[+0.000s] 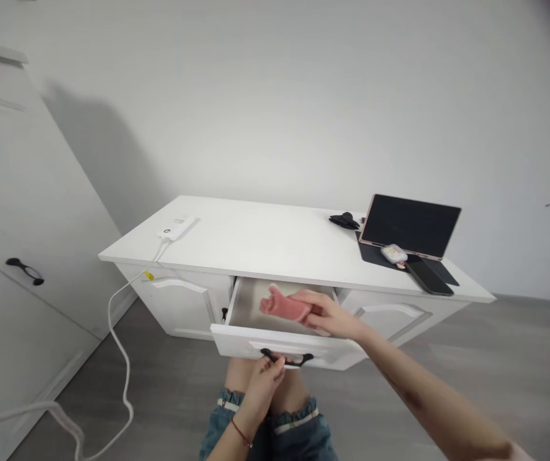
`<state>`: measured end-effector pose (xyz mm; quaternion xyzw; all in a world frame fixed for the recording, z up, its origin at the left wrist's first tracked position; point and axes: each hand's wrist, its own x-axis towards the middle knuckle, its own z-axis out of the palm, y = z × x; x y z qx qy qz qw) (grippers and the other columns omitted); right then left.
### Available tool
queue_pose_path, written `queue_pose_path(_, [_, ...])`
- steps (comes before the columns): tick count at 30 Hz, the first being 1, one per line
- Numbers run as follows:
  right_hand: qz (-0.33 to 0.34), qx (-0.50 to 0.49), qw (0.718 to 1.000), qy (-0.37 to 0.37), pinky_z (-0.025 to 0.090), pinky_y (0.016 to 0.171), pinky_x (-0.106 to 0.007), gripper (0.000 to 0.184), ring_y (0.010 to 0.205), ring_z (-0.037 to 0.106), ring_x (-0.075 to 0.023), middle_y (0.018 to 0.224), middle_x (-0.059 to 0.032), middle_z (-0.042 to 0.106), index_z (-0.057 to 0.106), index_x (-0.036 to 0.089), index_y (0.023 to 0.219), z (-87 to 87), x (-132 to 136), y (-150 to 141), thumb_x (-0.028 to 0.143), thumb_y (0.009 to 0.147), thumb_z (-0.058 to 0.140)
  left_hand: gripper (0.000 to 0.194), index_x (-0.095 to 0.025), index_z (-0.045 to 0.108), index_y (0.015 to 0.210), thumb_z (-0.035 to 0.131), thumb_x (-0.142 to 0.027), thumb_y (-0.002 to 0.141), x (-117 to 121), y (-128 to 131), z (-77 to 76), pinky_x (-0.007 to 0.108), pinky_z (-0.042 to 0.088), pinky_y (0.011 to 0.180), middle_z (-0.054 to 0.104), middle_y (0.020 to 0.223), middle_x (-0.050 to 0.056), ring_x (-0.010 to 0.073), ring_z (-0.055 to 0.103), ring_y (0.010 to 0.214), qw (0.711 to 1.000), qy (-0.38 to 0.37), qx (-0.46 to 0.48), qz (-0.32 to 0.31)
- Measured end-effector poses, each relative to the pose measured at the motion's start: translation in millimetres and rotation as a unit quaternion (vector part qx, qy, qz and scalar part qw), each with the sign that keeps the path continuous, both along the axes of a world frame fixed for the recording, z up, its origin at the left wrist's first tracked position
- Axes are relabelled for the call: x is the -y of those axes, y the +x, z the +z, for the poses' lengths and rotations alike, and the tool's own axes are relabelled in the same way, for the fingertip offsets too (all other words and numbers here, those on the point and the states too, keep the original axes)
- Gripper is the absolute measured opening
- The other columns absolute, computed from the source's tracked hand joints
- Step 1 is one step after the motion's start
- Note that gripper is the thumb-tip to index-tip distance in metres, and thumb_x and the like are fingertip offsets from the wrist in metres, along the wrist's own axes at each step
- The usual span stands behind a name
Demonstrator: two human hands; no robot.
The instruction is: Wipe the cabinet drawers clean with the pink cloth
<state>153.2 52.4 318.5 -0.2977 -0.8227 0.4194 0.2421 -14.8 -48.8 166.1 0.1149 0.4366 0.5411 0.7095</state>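
Observation:
My left hand [262, 387], with a thin red bracelet at the wrist, has its fingers closed round the left part of the black handle [298, 363] on the drawer front. The white drawer [246, 304] is pulled out from the middle of a white cabinet. Over the drawer, my right hand [325, 314] grips a pink, soft-looking item [284, 304] with a lumpy left end; its exact kind I cannot make out. The pink item and right hand hide part of the drawer's inside.
On the white cabinet top [255, 237] lies a white power strip [176, 228] whose cable [123, 358] hangs to the floor. Toward the right are a black hair claw-like object [344, 221], a propped tablet [409, 224], a small white case [394, 254] and a phone [428, 275].

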Motion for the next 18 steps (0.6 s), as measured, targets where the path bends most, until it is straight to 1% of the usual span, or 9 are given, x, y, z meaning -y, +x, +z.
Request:
queue_pose_path(2, [-0.128, -0.016, 0.977, 0.169, 0.045, 0.093, -0.042, 0.046, 0.111, 0.053, -0.024, 0.123, -0.0084, 0.054, 0.053, 0.029, 0.128, -6.3, 31.4, 24.6, 0.015, 0.085, 0.046, 0.033, -0.014, 0.065, 0.069, 0.087, -0.03, 0.05, -10.6, -1.0, -2.1, 0.03, 0.045, 0.083, 0.069, 0.079, 0.006, 0.0177, 0.063, 0.084, 1.0, 0.016, 0.012, -0.005])
queue_pose_path(3, [-0.204, -0.026, 0.948, 0.244, 0.044, 0.094, -0.046, 0.045, 0.113, 0.051, -0.0258, 0.123, -0.009, 0.053, 0.053, 0.031, 0.129, -18.9, 47.0, 35.5, 0.016, 0.087, 0.046, 0.031, -0.015, 0.064, 0.069, 0.086, -0.028, 0.052, -15.7, -1.5, -4.0, 0.029, 0.045, 0.083, 0.069, 0.079, 0.005, 0.0167, 0.063, 0.083, 0.999, 0.024, 0.024, -0.005])
queue_pose_path(5, [-0.352, -0.02, 0.872, 0.34, 0.043, 0.093, -0.054, 0.043, 0.113, 0.05, -0.0296, 0.123, -0.008, 0.051, 0.055, 0.038, 0.125, -58.0, 73.5, 53.0, 0.019, 0.088, 0.047, 0.027, -0.016, 0.063, 0.069, 0.085, -0.026, 0.055, -24.9, -2.0, -7.3, 0.028, 0.046, 0.082, 0.068, 0.077, 0.003, 0.0145, 0.062, 0.08, 0.998, 0.038, 0.046, -0.005])
queue_pose_path(7, [-0.453, -0.016, 0.807, 0.378, 0.042, 0.091, -0.06, 0.038, 0.112, 0.048, -0.0332, 0.123, -0.0084, 0.05, 0.058, 0.041, 0.121, -104.9, 89.0, 64.0, 0.023, 0.089, 0.047, 0.027, -0.018, 0.063, 0.069, 0.085, -0.024, 0.055, -32.1, -1.7, -8.4, 0.027, 0.046, 0.08, 0.068, 0.077, 0.002, 0.0134, 0.062, 0.079, 0.998, 0.031, 0.055, -0.004])
queue_pose_path(9, [-0.532, -0.019, 0.743, 0.406, 0.044, 0.086, -0.058, 0.032, 0.106, 0.051, -0.0329, 0.117, -0.0111, 0.052, 0.063, 0.033, 0.117, -146.6, 92.0, 67.7, 0.023, 0.09, 0.048, 0.028, -0.018, 0.062, 0.069, 0.085, -0.022, 0.054, -36.7, -0.8, -7.8, 0.026, 0.046, 0.079, 0.068, 0.078, 0.001, 0.0133, 0.062, 0.079, 0.998, 0.023, 0.056, -0.007])
queue_pose_path(11, [-0.56, -0.026, 0.734, 0.384, 0.045, 0.084, -0.055, 0.029, 0.104, 0.051, -0.0319, 0.117, -0.0134, 0.052, 0.065, 0.022, 0.113, -175.2, 85.2, 64.1, 0.023, 0.09, 0.048, 0.027, -0.018, 0.062, 0.07, 0.084, -0.023, 0.055, -38.7, 0.3, -7.3, 0.026, 0.046, 0.077, 0.068, 0.079, 0.002, 0.0135, 0.062, 0.077, 0.998, 0.025, 0.054, -0.012])
queue_pose_path(13, [-0.563, -0.045, 0.734, 0.378, 0.047, 0.081, -0.05, 0.027, 0.103, 0.051, -0.0294, 0.115, -0.0132, 0.05, 0.066, 0.018, 0.11, -188.7, 74.0, 53.7, 0.021, 0.09, 0.048, 0.025, -0.018, 0.061, 0.072, 0.082, -0.023, 0.058, -38.3, 0.8, -8.3, 0.026, 0.046, 0.076, 0.068, 0.08, 0.002, 0.0135, 0.062, 0.077, 0.998, 0.033, 0.054, -0.014])
queue_pose_path(16, [-0.522, -0.039, 0.754, 0.398, 0.045, 0.084, -0.047, 0.028, 0.105, 0.047, -0.0271, 0.113, -0.0096, 0.049, 0.069, 0.023, 0.106, -185.9, 60.4, 26.2, 0.016, 0.09, 0.046, 0.024, -0.02, 0.06, 0.073, 0.08, -0.022, 0.061, -35.5, 1.3, -12.3, 0.029, 0.048, 0.077, 0.065, 0.08, 0.0, 0.0137, 0.062, 0.076, 0.998, 0.036, 0.05, 0.0])
queue_pose_path(18, [-0.466, -0.018, 0.787, 0.405, 0.042, 0.087, -0.047, 0.033, 0.107, 0.044, -0.0263, 0.112, -0.008, 0.049, 0.069, 0.029, 0.107, -174.0, 56.4, -0.1, 0.012, 0.09, 0.045, 0.017, -0.021, 0.06, 0.074, 0.075, -0.022, 0.067, -34.1, 4.1, -14.5, 0.033, 0.049, 0.076, 0.064, 0.081, 0.001, 0.0147, 0.061, 0.073, 0.999, 0.054, 0.004, 0.006])
